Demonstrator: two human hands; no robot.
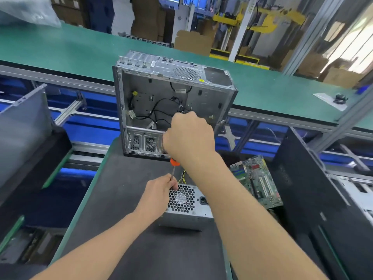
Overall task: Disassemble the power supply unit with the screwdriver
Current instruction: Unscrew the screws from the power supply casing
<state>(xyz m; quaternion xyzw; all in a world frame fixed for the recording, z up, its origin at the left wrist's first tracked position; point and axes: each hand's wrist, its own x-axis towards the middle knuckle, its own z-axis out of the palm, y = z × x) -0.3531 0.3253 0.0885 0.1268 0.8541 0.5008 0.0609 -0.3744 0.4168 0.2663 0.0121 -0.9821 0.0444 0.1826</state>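
The power supply unit (188, 216), a grey metal box with a honeycomb fan grille facing up, lies on the dark mat in front of me. A screwdriver (173, 168) with an orange handle stands nearly upright over the box's far left corner. My right hand (188, 136) grips the handle from above, hiding most of it. My left hand (160, 191) pinches the thin metal shaft just above the grille, at the unit's left edge. Yellow and black wires (183, 177) stick out behind the unit.
An empty computer case (171, 93) with loose black cables stands open just behind the unit. A green motherboard (257, 178) lies to the right, beside a dark case panel (314, 195). A green conveyor belt (80, 49) runs across the back.
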